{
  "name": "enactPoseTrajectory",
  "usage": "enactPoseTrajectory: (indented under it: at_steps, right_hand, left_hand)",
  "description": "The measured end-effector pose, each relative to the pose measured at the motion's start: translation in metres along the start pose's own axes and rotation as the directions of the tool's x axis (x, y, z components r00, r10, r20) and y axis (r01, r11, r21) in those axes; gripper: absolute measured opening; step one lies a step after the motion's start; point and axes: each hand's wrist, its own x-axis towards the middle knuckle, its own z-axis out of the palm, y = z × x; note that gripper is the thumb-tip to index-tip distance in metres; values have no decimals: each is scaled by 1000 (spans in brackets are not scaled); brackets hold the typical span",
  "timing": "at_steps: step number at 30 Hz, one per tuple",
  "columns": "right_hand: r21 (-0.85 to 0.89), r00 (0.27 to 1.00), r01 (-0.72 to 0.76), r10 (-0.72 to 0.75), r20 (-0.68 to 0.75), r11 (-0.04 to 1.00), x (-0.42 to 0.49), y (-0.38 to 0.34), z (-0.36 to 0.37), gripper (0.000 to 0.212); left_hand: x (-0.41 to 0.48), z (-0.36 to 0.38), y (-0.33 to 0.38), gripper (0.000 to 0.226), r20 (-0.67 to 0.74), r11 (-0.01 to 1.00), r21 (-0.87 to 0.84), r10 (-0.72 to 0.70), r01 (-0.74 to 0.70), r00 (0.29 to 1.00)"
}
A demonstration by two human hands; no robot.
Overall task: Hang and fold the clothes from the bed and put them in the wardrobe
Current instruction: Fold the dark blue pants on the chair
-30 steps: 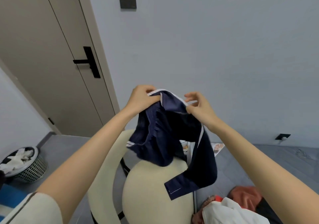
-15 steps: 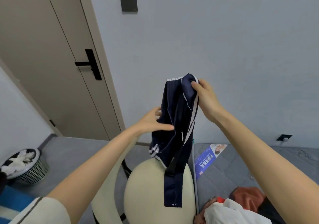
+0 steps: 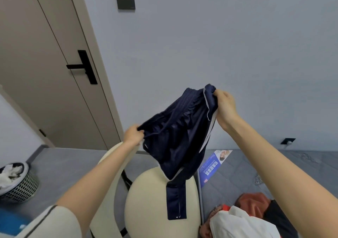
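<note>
Head view. Both hands gripped the navy garment (image 3: 179, 127) in the air above the chair (image 3: 146, 201). The left hand (image 3: 132, 137) bunched one end of its gathered edge in curled fingers. The right hand (image 3: 225, 105), held higher, pinched the other end. The cloth stretched between them, and a long strip hung down in front of the chair's seat; whether it touched the seat we could not tell. We judged the task to be at an early stage: this piece was spread out but neither folded nor on a hanger, and a pile of clothes (image 3: 237, 225), white, orange and dark, lay on the bed (image 3: 292, 168) at lower right. No wardrobe or hanger showed. A leaflet (image 3: 214, 164) lay on the bed near the wall; a basket (image 3: 20, 184) stood on the floor at left.
</note>
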Motion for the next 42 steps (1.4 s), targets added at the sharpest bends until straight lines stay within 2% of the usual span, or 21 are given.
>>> enactPoseTrajectory:
  at_steps: [2, 4, 7, 10, 12, 14, 17, 19, 21, 24, 26, 28, 29, 31, 33, 35, 38, 42]
  right_hand:
    - [-163, 999, 37, -33, 27, 986, 2, 9, -3, 41]
    - [-346, 995, 43, -7, 104, 937, 2, 18, -3, 37]
    - [-597, 943, 6, 194, 270, 802, -4, 26, -2, 3]
    - [-753, 816, 7, 432, 384, 658, -9, 30, -7, 20]
    - [-800, 766, 43, 494, 411, 599, -14, 36, -10, 26]
    - [-743, 758, 20, 474, 448, 669, -16, 44, -11, 20]
    - [-515, 876, -94, 316, 364, 852, -13, 49, -10, 15]
    - [-364, 945, -59, 170, 281, 930, -8, 46, -9, 14]
    - [-317, 967, 31, 51, 248, 948, -6, 38, -7, 20]
    - [-235, 948, 95, -16, 318, 967, -8, 24, 1, 28]
    - [-131, 935, 19, 29, 355, 991, -9, 16, 7, 19]
    - [-2, 914, -122, 113, 390, 993, -11, 5, 9, 6]
    - [77, 900, -181, 134, 416, 980, -12, 0, 8, 10]
    - [238, 865, -235, 91, 494, 942, -14, -11, 8, 13]
    - [321, 808, -261, 24, 588, 910, -18, -23, 14, 24]
    - [255, 761, -217, 0, 649, 942, -24, -31, 28, 31]
    - [52, 769, -48, 4, 639, 998, -31, -34, 57, 12]
    - [-16, 813, 78, -54, 580, 997, -42, -20, 79, 20]
  left_hand:
    - [8, -19, -5, 18, -19, 992, -104, -80, 78, 997]
    - [14, -33, -2, 23, 8, 965, -247, -91, 90, 996]
    - [15, -48, 12, 35, 47, 946, -323, -19, 34, 999]
    - [12, -58, 26, 39, 11, 919, -393, -21, 24, 1000]
    - [14, -63, 31, 38, 24, 896, -443, -31, 39, 999]
    - [17, -69, 36, 34, 48, 875, -480, -50, 67, 998]
    - [23, -77, 38, 28, 41, 809, -581, -78, 87, 996]
    - [26, -81, 36, 31, -9, 815, -578, -38, 26, 999]
    - [25, -84, 35, 34, -75, 859, -507, 44, -76, 996]
    - [24, -88, 41, 34, -183, 854, -465, 166, -234, 969]
    - [22, -95, 52, 35, -217, 819, -509, 175, -264, 960]
    - [15, -106, 64, 39, -181, 752, -593, 225, -288, 958]
    - [9, -114, 69, 42, -158, 712, -626, 284, -318, 946]
    - [-5, -128, 78, 45, -116, 629, -685, 403, -367, 908]
    - [-20, -139, 90, 36, -21, 543, -774, 492, -325, 870]
    - [-32, -141, 104, 30, 95, 523, -808, 569, -270, 817]
    - [-44, -126, 120, 38, 158, 560, -773, 624, -298, 765]
    - [-52, -108, 126, 31, 153, 598, -744, 588, -299, 794]
